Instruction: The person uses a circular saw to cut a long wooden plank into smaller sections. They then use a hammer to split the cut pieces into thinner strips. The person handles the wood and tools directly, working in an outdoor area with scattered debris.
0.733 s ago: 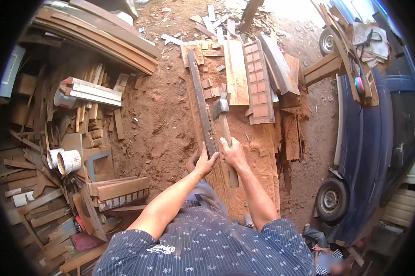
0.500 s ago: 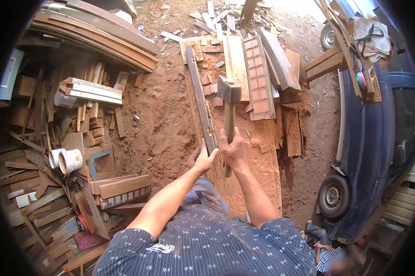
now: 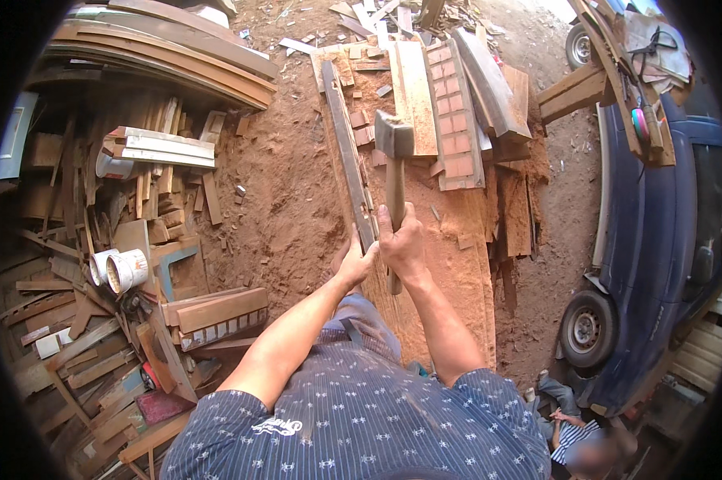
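My right hand (image 3: 402,242) is wrapped round the wooden handle of a hammer (image 3: 395,138), whose dark, blocky metal head points away from me. Close beside it, my left hand (image 3: 354,261) grips the near end of a long, narrow, dark wooden strip (image 3: 347,148). Some pale chipped spots show along the strip's right edge. Beneath both hands runs a sawdust-covered wooden workbench (image 3: 449,288). To the right of the hammer head lie a pale wooden beam (image 3: 413,96) and a board with rows of reddish blocks (image 3: 455,120).
Scrap wood (image 3: 97,352) is heaped at the left, with two white buckets (image 3: 127,271) among it. Stacked long planks (image 3: 169,48) fill the upper left. A blue vehicle (image 3: 657,232) stands at the right. Another person (image 3: 573,436) is low at the right.
The view has shifted slightly, so the bench and surroundings sit a little differently in it. Both hands keep their hold, and the hammer stays raised in nearly the same pose.
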Demonstrator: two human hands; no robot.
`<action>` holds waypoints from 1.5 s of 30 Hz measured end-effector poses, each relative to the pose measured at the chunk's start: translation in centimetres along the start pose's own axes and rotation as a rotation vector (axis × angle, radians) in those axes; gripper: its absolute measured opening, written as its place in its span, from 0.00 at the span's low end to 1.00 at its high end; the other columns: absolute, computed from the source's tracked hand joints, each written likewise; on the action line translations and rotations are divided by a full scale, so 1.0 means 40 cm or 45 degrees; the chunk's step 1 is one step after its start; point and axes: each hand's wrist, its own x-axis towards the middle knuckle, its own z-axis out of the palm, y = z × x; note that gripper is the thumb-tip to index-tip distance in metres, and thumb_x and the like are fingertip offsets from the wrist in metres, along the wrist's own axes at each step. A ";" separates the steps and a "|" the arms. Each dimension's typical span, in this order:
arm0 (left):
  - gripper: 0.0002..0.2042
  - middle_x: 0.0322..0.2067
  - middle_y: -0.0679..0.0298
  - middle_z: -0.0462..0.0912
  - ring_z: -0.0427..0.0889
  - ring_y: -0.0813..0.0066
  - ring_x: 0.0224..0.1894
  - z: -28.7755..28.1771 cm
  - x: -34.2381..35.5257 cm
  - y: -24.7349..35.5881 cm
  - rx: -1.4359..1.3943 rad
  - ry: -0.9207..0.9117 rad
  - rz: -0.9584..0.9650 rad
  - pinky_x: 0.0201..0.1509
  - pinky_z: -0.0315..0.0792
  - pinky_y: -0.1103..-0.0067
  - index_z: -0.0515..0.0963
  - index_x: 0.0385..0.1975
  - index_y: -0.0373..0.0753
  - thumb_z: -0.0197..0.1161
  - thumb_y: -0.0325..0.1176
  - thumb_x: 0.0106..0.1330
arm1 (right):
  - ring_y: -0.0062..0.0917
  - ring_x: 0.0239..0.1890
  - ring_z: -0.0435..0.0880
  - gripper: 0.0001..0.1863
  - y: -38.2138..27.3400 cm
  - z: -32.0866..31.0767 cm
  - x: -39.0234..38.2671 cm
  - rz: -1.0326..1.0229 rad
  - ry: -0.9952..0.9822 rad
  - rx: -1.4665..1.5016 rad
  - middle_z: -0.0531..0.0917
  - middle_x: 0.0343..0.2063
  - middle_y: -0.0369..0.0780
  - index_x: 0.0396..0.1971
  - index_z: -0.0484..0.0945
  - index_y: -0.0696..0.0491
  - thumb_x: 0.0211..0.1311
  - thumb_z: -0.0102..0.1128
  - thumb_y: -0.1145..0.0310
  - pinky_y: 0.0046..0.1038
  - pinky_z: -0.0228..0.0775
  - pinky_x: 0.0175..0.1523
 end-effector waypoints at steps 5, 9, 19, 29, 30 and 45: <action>0.44 0.77 0.45 0.48 0.52 0.56 0.79 0.019 0.016 0.011 0.088 -0.071 0.046 0.79 0.51 0.71 0.33 0.79 0.36 0.57 0.44 0.77 | 0.55 0.52 0.83 0.29 0.141 0.007 0.114 0.286 -0.222 -0.439 0.84 0.44 0.63 0.47 0.79 0.65 0.70 0.58 0.48 0.48 0.76 0.56; 0.46 0.76 0.42 0.50 0.52 0.54 0.79 0.011 0.023 0.014 0.068 -0.070 0.231 0.80 0.49 0.71 0.34 0.78 0.30 0.58 0.47 0.75 | 0.51 0.46 0.87 0.26 0.117 -0.003 0.094 0.103 -0.082 -0.306 0.86 0.37 0.60 0.45 0.79 0.64 0.71 0.58 0.50 0.46 0.78 0.49; 0.45 0.77 0.42 0.48 0.51 0.57 0.79 0.016 0.027 0.014 0.034 -0.072 0.176 0.80 0.49 0.73 0.34 0.78 0.30 0.57 0.45 0.76 | 0.55 0.44 0.87 0.26 0.142 0.033 0.076 0.146 -0.072 -0.362 0.86 0.35 0.60 0.45 0.77 0.63 0.71 0.58 0.50 0.49 0.78 0.48; 0.43 0.78 0.47 0.51 0.52 0.59 0.79 0.013 0.006 0.050 -0.112 -0.092 -0.140 0.79 0.49 0.74 0.37 0.79 0.35 0.51 0.53 0.78 | 0.43 0.33 0.88 0.28 0.217 -0.042 -0.011 0.132 -0.125 -0.149 0.86 0.27 0.54 0.41 0.81 0.63 0.71 0.58 0.47 0.41 0.79 0.40; 0.42 0.77 0.48 0.51 0.52 0.59 0.79 0.014 0.014 0.045 -0.191 -0.074 -0.162 0.79 0.49 0.74 0.37 0.79 0.35 0.50 0.54 0.78 | 0.39 0.30 0.87 0.26 0.188 -0.057 -0.048 0.053 -0.065 -0.109 0.85 0.25 0.51 0.40 0.80 0.62 0.72 0.58 0.48 0.39 0.78 0.37; 0.44 0.73 0.44 0.61 0.60 0.56 0.76 0.030 0.022 0.042 -0.180 -0.023 -0.300 0.77 0.54 0.72 0.36 0.80 0.40 0.48 0.60 0.77 | 0.32 0.21 0.85 0.22 0.342 0.012 -0.052 0.161 -0.142 -0.524 0.81 0.18 0.44 0.34 0.76 0.61 0.73 0.59 0.53 0.37 0.76 0.29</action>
